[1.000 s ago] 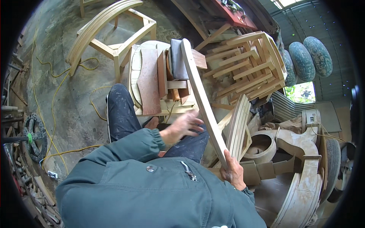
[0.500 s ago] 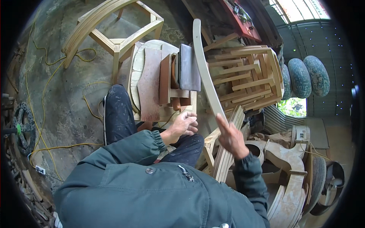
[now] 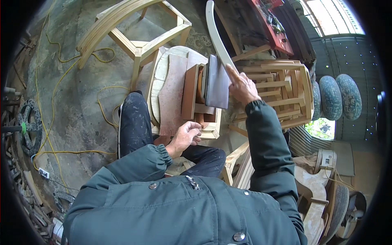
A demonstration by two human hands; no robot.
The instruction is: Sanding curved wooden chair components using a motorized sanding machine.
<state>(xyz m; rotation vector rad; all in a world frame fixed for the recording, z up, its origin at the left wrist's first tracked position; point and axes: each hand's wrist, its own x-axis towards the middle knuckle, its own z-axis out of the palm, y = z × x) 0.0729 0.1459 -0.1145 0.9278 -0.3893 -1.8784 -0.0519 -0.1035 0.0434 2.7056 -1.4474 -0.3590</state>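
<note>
A long, curved wooden slat (image 3: 215, 30) points away from me, its near end in the grip of my right hand (image 3: 243, 87). The slat passes close to a grey, flat belt-like face (image 3: 217, 83), though whether they touch I cannot tell. That grey face stands on edge against a brown wooden box (image 3: 189, 92) with an orange-brown part inside. Near the box's front corner hovers my left hand (image 3: 184, 138), open and loosely bent, holding nothing. Beneath the box lie a reddish-brown sheet (image 3: 169, 102) and a pale rounded board (image 3: 154, 90).
A wooden chair frame (image 3: 141, 50) stands far left, with yellow cord (image 3: 77, 152) across the floor. Stacked wooden frames (image 3: 304, 92) sit to the right, below a red tray (image 3: 275, 30). Pale carved wood (image 3: 314, 183) and a tyre (image 3: 337, 212) are at the lower right.
My right hand has moved forward and slightly left, carrying the slat farther from me. My left hand has shifted a little left and down. The whole view has shifted slightly.
</note>
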